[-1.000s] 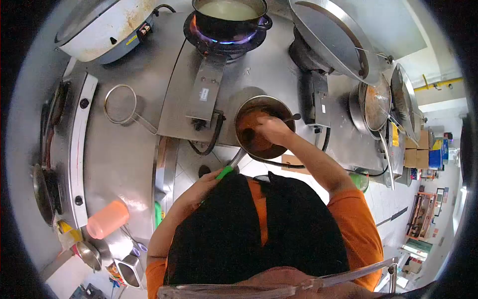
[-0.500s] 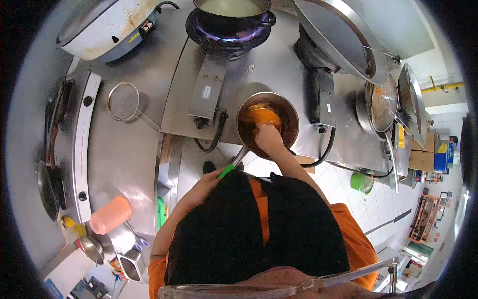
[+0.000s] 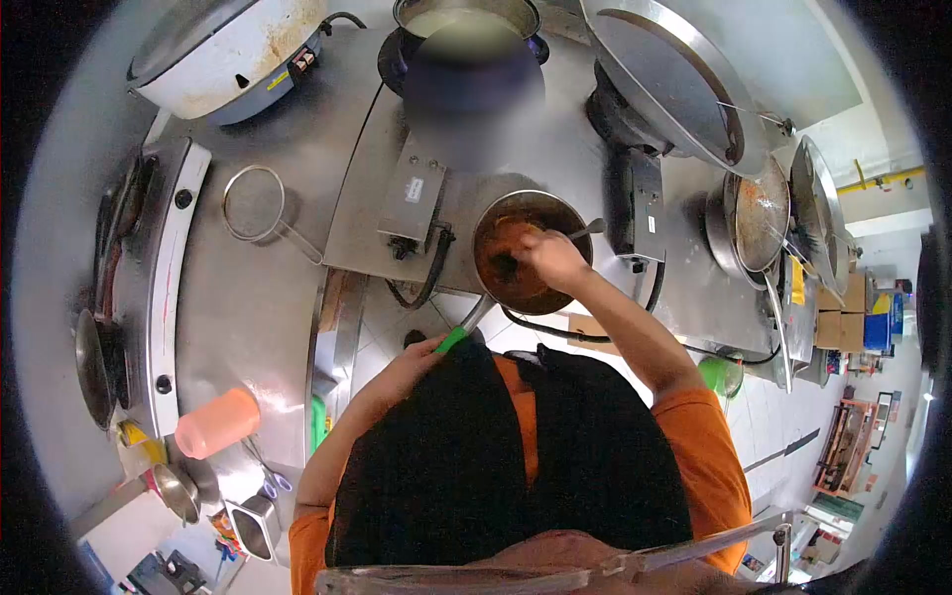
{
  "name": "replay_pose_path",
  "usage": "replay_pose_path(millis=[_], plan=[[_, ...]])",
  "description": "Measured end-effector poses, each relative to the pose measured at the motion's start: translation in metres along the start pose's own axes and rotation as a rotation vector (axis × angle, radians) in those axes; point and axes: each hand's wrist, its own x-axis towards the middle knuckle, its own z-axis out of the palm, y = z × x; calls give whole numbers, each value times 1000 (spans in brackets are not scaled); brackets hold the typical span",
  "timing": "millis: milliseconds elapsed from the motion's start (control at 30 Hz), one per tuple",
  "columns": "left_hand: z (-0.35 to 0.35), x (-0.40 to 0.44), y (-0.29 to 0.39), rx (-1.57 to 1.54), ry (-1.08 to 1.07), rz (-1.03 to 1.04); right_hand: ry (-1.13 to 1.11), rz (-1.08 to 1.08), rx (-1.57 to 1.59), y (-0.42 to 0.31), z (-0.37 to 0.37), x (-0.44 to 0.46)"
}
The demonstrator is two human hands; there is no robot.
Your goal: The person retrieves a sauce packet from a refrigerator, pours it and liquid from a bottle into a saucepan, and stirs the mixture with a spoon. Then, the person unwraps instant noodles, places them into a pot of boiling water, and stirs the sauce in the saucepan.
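A deep metal saucepan (image 3: 578,213) with reddish-brown sauce inside is just in front of me, at the counter's front edge. My left hand (image 3: 424,352) is closed around its green handle (image 3: 451,340), partly hidden by the black apron. Over the pan's right side, my right hand (image 3: 555,261) has its fingers closed on a spoon-like utensil. The grey end of this spoon (image 3: 593,228) sticks out past the rim to the upper right; its lower end is not clear in the dark sauce.
A pot of pale liquid (image 3: 466,22) stands on a burner at the back. A large wok (image 3: 664,84) is at back right, with more pans (image 3: 762,223) beyond. Left are a strainer (image 3: 254,203), an orange container (image 3: 218,422) and scissors (image 3: 270,476). A black hose (image 3: 555,335) hangs below the counter.
My right hand has risen from deep in the saucepan toward its right rim, elbow swung outward. The spoon end now shows over the rim. My left hand stays on the handle.
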Motion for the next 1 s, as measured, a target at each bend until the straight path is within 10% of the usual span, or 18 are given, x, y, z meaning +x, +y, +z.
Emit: replay_pose_path(millis=[467, 800, 1000], plan=[[2, 1, -5, 135, 24, 142, 0, 780, 315, -27, 23, 25], [1, 6, -21, -59, 37, 91, -68, 108, 212, -1, 11, -29], [7, -1, -2, 130, 19, 107, -43, 147, 123, -12, 7, -9]])
